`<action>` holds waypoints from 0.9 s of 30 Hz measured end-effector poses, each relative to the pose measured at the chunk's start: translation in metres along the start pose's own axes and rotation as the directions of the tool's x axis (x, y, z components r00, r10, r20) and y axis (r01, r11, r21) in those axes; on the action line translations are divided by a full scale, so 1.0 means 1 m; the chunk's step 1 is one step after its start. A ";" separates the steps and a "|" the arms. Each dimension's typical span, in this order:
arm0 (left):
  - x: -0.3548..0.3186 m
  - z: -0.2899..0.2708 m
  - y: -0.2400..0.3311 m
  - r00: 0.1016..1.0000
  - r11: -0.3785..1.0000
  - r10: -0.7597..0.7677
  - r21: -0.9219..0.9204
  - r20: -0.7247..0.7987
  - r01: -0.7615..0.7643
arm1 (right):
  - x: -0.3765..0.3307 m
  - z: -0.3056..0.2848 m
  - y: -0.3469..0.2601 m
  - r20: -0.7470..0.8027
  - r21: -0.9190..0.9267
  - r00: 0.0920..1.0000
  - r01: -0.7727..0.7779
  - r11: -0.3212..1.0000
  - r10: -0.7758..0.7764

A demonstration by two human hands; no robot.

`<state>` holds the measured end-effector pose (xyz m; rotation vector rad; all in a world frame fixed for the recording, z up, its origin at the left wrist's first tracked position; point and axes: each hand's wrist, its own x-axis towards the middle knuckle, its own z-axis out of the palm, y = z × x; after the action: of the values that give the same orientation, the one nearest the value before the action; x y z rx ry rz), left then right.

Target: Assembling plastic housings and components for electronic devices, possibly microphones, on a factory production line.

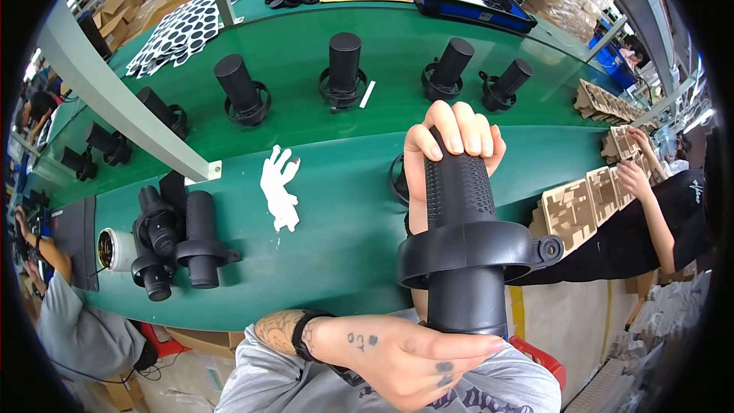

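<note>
Close in front of me is a black plastic cylinder part point(468, 260) with a textured upper grip, a wide ring around its middle and a small side lug. My right hand point(459, 134) is wrapped over its upper end. My left hand point(405, 356), with a black band at the wrist, closes around its smooth lower end; part of that grip is hidden. Behind my right forearm shows part of another black ring point(397, 180). At the left of the bench, several similar black parts point(200, 237) stand clustered beside a white tub point(116, 250) with a dark, smeared inside.
A crumpled white glove point(279, 187) lies mid-bench. Several black ringed cylinders point(344, 65) stand along the green belt point(298, 84) beyond. A grey post point(122, 92) rises at left. Cardboard trays point(569, 210) sit at right beside a co-worker point(650, 222); another person sits left.
</note>
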<state>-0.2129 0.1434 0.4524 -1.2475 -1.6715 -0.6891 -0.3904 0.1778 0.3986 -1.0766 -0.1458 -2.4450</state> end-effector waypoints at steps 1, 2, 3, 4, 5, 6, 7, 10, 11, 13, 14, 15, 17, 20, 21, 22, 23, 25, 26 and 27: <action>0.000 0.006 0.010 0.988 0.985 -0.145 -0.104 -0.057 0.139 | 0.001 0.002 0.001 0.006 0.014 1.000 0.005 1.000 -0.005; -0.002 0.009 0.017 0.951 0.940 -0.293 -0.211 -0.098 0.267 | 0.002 0.005 0.002 0.012 0.018 1.000 0.001 1.000 -0.001; -0.005 0.008 0.021 0.952 0.942 -0.290 -0.201 -0.098 0.267 | 0.002 0.007 0.004 -0.011 0.030 1.000 -0.014 0.999 0.014; -0.007 0.004 0.016 0.964 0.965 -0.261 -0.029 -0.056 0.260 | 0.002 0.007 0.000 -0.037 0.023 0.999 -0.018 1.000 0.019; -0.007 -0.003 0.010 0.971 0.960 -0.239 0.147 -0.011 0.238 | 0.001 0.011 -0.005 -0.032 0.013 0.999 -0.013 1.000 0.014; -0.007 -0.011 0.001 0.985 0.936 -0.172 0.316 0.023 0.157 | 0.000 0.018 -0.011 -0.244 0.003 0.970 -0.022 1.000 0.022; -0.008 -0.012 -0.005 0.984 0.933 -0.173 0.326 0.036 0.152 | -0.004 0.019 -0.011 -0.446 0.020 0.894 -0.031 0.999 0.037; 0.004 -0.023 -0.012 0.885 0.798 -0.447 0.389 -0.130 0.460 | -0.019 0.029 -0.014 -0.465 -0.095 0.880 0.062 0.994 -0.099; 0.009 -0.039 -0.008 0.815 0.754 -0.579 0.376 -0.010 0.539 | -0.022 0.048 -0.004 -0.429 -0.222 0.883 0.100 0.970 -0.189; 0.001 -0.047 -0.004 0.775 0.668 -0.623 0.448 -0.100 0.594 | -0.022 0.028 0.008 -0.518 0.010 0.834 0.227 0.974 -0.189; 0.000 -0.047 -0.007 0.783 0.676 -0.602 0.423 -0.156 0.604 | -0.022 0.036 0.004 -0.541 -0.057 0.813 0.218 0.974 -0.214; -0.001 -0.047 -0.010 0.787 0.685 -0.580 0.396 -0.211 0.611 | -0.022 0.044 0.001 -0.561 -0.124 0.791 0.209 0.970 -0.242; 0.001 -0.046 -0.007 0.772 0.682 -0.582 0.366 -0.254 0.634 | -0.024 0.030 -0.014 -0.371 -0.333 0.885 0.156 0.930 -0.282; -0.004 -0.051 -0.008 0.788 0.704 -0.538 0.353 -0.300 0.616 | -0.023 0.021 -0.037 -0.280 -0.292 0.865 0.337 0.895 -0.417; -0.004 -0.051 -0.009 0.798 0.723 -0.527 0.339 -0.293 0.602 | -0.025 0.010 -0.061 -0.204 -0.168 0.895 0.368 0.914 -0.398; -0.005 -0.049 -0.009 0.791 0.727 -0.529 0.316 -0.308 0.610 | -0.026 0.023 -0.085 -0.107 -0.357 0.893 0.375 0.855 -0.437; -0.006 -0.053 -0.007 0.781 0.721 -0.535 0.309 -0.321 0.620 | -0.026 0.039 -0.100 -0.017 -0.516 0.892 0.379 0.768 -0.451; -0.012 -0.062 -0.004 0.807 0.720 -0.490 0.369 -0.329 0.588 | -0.027 0.054 -0.121 0.159 -0.759 0.713 0.530 0.377 -0.683; -0.014 -0.060 -0.004 0.768 0.719 -0.491 0.305 -0.412 0.624 | -0.027 0.063 -0.127 0.184 -0.869 0.623 0.465 0.171 -0.760; -0.015 -0.059 -0.005 0.718 0.716 -0.496 0.238 -0.488 0.656 | -0.030 0.070 -0.131 0.227 -0.935 0.526 0.353 -0.032 -0.820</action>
<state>-0.1970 0.0859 0.4642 -0.2230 -1.7435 -0.8530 -0.3856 0.3242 0.4365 -0.8420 1.5664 -3.6664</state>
